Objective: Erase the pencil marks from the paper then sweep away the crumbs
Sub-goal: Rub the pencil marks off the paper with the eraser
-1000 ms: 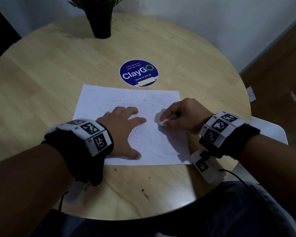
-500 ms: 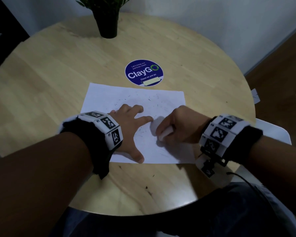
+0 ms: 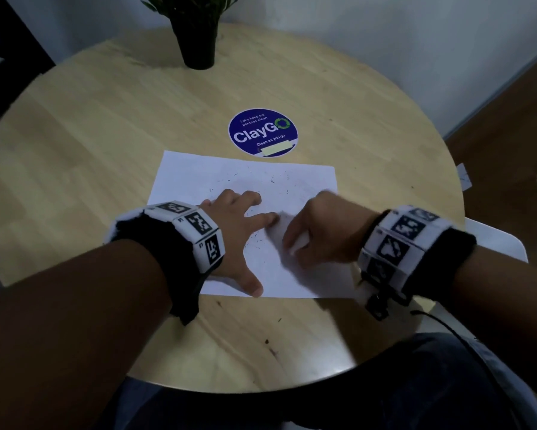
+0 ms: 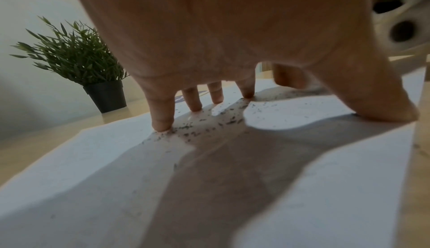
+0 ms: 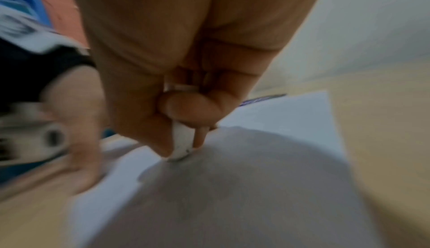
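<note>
A white sheet of paper (image 3: pixel 195 178) lies on the round wooden table (image 3: pixel 105 125), speckled with dark eraser crumbs (image 3: pixel 273 181). My left hand (image 3: pixel 242 231) lies spread on the paper (image 4: pixel 93 169), fingertips (image 4: pixel 161 123) and thumb pressing it flat among crumbs (image 4: pixel 188 128). My right hand (image 3: pixel 320 234) pinches a white eraser (image 3: pixel 299 243) and presses its tip onto the sheet just right of the left index finger. In the blurred right wrist view the eraser (image 5: pixel 182 145) sits between thumb and fingers, touching the paper (image 5: pixel 291 119).
A round blue ClayGo sticker (image 3: pixel 262 131) sits just beyond the paper. A black potted plant (image 3: pixel 197 41) stands at the table's far edge, also seen as the plant (image 4: pixel 76 62) from the left wrist. A few crumbs (image 3: pixel 267 341) lie on the wood near me. A white chair (image 3: pixel 493 240) is at right.
My right hand has drawn the eraser toward me and leftward across the paper, from the sheet's middle to near my left index finger. The left hand stays pressed on the sheet.
</note>
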Motion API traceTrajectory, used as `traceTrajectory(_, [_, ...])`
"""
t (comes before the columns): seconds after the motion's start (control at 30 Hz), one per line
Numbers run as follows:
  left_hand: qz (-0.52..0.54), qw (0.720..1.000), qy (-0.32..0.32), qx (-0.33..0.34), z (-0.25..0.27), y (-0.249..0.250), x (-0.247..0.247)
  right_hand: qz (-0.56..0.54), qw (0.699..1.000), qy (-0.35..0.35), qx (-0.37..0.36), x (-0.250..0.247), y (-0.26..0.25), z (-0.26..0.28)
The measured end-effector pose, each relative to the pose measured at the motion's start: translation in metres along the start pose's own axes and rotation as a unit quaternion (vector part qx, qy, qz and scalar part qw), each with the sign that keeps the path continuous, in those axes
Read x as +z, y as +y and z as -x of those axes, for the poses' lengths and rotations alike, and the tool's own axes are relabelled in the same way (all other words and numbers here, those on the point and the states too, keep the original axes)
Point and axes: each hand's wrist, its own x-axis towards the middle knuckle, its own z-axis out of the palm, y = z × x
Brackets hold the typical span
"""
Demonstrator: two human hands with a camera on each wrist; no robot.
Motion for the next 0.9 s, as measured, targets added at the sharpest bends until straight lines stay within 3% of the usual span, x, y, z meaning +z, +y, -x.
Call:
traceTrajectory(0.07, [-0.005, 1.0, -0.001, 0.004, -0.001, 0.0, -0.001, -0.02, 0.999, -0.045, -0.024, 0.003, -0.007, 0.004])
traceTrajectory(0.17, [-0.016, 1.0, -0.007, 0.001, -0.003, 0.0, -0.003, -0.025, 0.997, 0.055, 0.055, -0.008, 0.015, -0.009])
traceTrajectory(0.23, [-0.022, 1.0, -0.006, 0.0, -0.004, 0.001, -0.003, -0.015, 0.995, 0.082, 0.059, -0.006, 0.017, -0.009])
traceTrajectory(0.33, [-0.017, 1.0, -0.002, 0.0, -0.003, 0.001, -0.002, -0.02, 0.999, -0.006, -0.038, 0.008, -0.005, 0.005])
traceTrajectory(0.4, [-0.019, 1.0, -0.004, 0.001, -0.003, 0.001, -0.002, -0.023, 0.999, -0.026, -0.02, 0.004, -0.002, 0.001])
traceTrajectory(0.53, [-0.024, 1.0, -0.006, -0.003, -0.005, 0.001, -0.001, -0.012, 0.994, 0.102, 0.032, -0.001, 0.014, -0.009])
traceTrajectory(0.57, [-0.021, 1.0, -0.004, -0.002, -0.005, 0.0, -0.001, -0.012, 0.995, 0.095, 0.008, 0.005, 0.007, -0.005])
traceTrajectory(0.67, [-0.015, 1.0, 0.001, 0.006, -0.004, -0.001, 0.0, 0.005, 0.998, -0.021, -0.059, 0.01, -0.015, 0.008])
traceTrajectory(0.7, [-0.017, 1.0, 0.001, 0.006, -0.005, -0.001, 0.0, 0.012, 0.998, -0.026, -0.049, 0.005, -0.012, 0.003])
traceTrajectory(0.8, [-0.024, 1.0, 0.0, 0.0, -0.006, 0.0, 0.001, 0.024, 0.998, 0.049, 0.022, -0.01, 0.006, -0.012])
traceTrajectory(0.9, [-0.019, 1.0, 0.002, 0.002, -0.007, -0.003, 0.003, 0.025, 0.999, 0.041, -0.017, 0.004, -0.006, 0.0])
